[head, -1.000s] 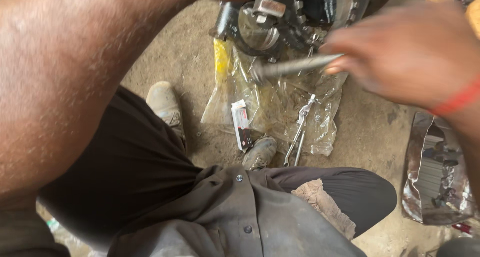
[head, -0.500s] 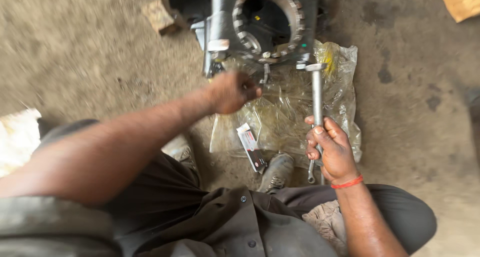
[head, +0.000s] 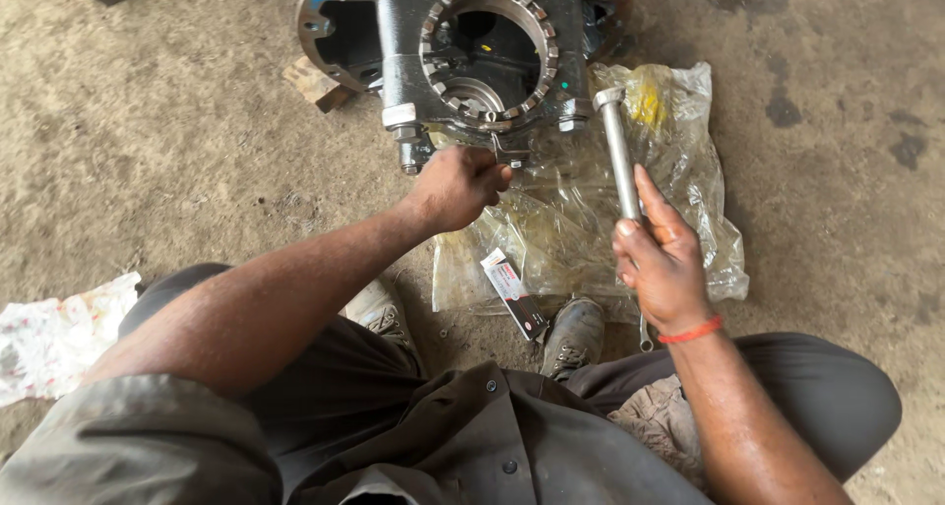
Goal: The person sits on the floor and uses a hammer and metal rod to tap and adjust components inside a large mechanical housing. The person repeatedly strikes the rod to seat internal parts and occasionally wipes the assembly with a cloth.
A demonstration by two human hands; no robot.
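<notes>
While the right hand grips a steel bar, left-hand fingers pinch something unseen beside a clear bag.

Metal housing top cut off

Steel socket wrench upright beside dark housing

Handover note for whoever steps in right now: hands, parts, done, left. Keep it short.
Left hand: closed at the lower front edge of the dark cast-metal housing with the round toothed opening; what it pinches is hidden.
Right hand: gripping the long silver metal wrench bar, its head beside the housing's lower right corner.
Housing sits on the dirt floor; crumpled clear plastic sheet lies under the tools, small red-and-white box on it.
Done: not readable from this view.
Left: wrench not yet on a bolt.
</notes>
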